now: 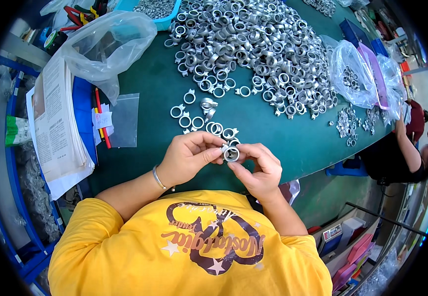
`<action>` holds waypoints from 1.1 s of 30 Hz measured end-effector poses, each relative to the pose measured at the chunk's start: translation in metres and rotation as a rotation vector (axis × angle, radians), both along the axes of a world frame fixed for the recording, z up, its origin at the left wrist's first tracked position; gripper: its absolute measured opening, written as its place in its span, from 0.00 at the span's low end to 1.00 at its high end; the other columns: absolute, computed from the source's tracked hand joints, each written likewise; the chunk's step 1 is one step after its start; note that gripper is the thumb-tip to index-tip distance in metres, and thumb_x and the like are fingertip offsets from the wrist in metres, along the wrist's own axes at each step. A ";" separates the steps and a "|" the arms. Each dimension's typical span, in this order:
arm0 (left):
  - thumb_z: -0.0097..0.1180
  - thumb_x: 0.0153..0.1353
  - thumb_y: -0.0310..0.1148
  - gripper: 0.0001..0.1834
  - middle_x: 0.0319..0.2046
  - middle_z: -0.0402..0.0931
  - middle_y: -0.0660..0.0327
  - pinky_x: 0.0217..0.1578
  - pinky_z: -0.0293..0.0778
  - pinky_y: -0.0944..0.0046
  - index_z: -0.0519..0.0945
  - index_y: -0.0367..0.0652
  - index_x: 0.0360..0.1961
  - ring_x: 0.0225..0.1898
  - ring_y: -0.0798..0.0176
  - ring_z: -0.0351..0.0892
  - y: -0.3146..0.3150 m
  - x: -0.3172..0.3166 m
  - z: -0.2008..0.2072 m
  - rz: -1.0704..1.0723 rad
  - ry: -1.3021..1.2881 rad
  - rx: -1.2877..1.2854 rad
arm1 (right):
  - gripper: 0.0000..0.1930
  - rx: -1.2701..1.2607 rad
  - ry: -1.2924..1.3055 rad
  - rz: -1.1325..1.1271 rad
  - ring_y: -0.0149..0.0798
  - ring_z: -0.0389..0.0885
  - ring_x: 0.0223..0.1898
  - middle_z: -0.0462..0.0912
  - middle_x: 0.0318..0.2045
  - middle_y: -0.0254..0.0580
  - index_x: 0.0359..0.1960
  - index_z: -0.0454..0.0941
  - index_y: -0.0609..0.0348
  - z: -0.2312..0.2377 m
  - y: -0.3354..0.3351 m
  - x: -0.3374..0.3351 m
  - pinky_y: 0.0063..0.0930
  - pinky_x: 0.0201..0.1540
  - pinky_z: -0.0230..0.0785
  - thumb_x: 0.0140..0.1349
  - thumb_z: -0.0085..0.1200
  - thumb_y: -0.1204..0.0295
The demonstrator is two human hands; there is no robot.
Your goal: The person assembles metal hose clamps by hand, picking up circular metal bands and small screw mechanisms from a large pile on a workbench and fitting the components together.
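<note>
Between my two hands, just in front of my body, is a silver metal ring clamp [231,154] with a small lug on its upper left. My left hand [189,157] pinches it by the lug with thumb and forefinger. My right hand [259,167] grips its other side with thumb and fingertips. Right beyond my fingers lie several loose ring clamps [185,121] of the same kind on the green tabletop [150,103]. A large pile of ring clamps [253,44] spreads over the far middle of the table.
At the left are a stack of printed papers [58,123], a clear plastic bag [108,44], red pens [103,118] and a small zip bag [125,121]. A blue basket [167,22] of small parts stands far off. Rightward are bagged parts [350,79], a purple tray [373,74] and another person's arm [409,143].
</note>
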State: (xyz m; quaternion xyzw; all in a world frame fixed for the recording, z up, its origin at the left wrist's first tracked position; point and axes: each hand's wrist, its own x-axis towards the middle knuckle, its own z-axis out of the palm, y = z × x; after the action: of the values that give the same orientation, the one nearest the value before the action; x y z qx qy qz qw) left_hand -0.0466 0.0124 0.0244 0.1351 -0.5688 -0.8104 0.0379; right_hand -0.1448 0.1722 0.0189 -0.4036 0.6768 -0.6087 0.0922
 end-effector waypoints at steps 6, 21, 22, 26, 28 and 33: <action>0.51 0.57 0.19 0.08 0.36 0.76 0.56 0.39 0.76 0.69 0.75 0.32 0.39 0.35 0.65 0.79 0.003 0.000 -0.003 0.024 0.050 0.019 | 0.14 -0.027 -0.063 0.028 0.31 0.76 0.25 0.78 0.27 0.42 0.36 0.77 0.66 -0.001 0.002 0.001 0.18 0.28 0.69 0.45 0.62 0.83; 0.53 0.56 0.20 0.07 0.37 0.75 0.56 0.37 0.76 0.70 0.77 0.31 0.38 0.34 0.64 0.79 0.001 0.001 -0.001 0.056 0.105 -0.058 | 0.13 -0.022 0.139 0.014 0.33 0.75 0.26 0.75 0.29 0.42 0.32 0.80 0.62 0.004 0.002 -0.003 0.20 0.26 0.67 0.41 0.64 0.83; 0.53 0.57 0.21 0.07 0.37 0.75 0.56 0.37 0.76 0.69 0.77 0.31 0.38 0.34 0.64 0.79 0.000 0.001 0.000 0.055 0.099 -0.046 | 0.13 -0.028 0.148 0.023 0.33 0.75 0.27 0.75 0.30 0.42 0.32 0.79 0.62 0.004 0.002 -0.003 0.20 0.26 0.68 0.41 0.64 0.83; 0.53 0.57 0.22 0.07 0.36 0.75 0.56 0.37 0.76 0.69 0.77 0.31 0.37 0.33 0.64 0.79 -0.001 -0.002 0.002 0.053 0.013 0.029 | 0.15 -0.048 0.083 0.017 0.33 0.76 0.28 0.74 0.33 0.43 0.34 0.77 0.63 0.003 0.000 -0.002 0.20 0.29 0.70 0.42 0.63 0.85; 0.53 0.57 0.21 0.06 0.36 0.76 0.56 0.37 0.76 0.69 0.77 0.31 0.36 0.33 0.64 0.79 -0.001 -0.002 0.001 0.055 0.004 0.044 | 0.17 -0.079 -0.016 0.013 0.32 0.77 0.30 0.73 0.35 0.43 0.37 0.74 0.64 0.002 -0.001 0.000 0.20 0.31 0.72 0.43 0.62 0.86; 0.53 0.56 0.21 0.06 0.34 0.76 0.57 0.37 0.76 0.70 0.77 0.31 0.36 0.33 0.65 0.79 -0.001 -0.003 0.001 0.061 0.006 0.042 | 0.22 -0.169 -0.170 0.053 0.31 0.77 0.34 0.71 0.39 0.45 0.42 0.69 0.66 -0.004 0.000 0.004 0.21 0.37 0.73 0.44 0.61 0.88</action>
State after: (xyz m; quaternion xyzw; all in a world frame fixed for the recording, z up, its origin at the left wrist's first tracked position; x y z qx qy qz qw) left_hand -0.0492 0.0118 0.0256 0.1507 -0.5473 -0.8209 0.0616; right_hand -0.1412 0.1724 0.0147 -0.3747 0.6018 -0.6930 0.1310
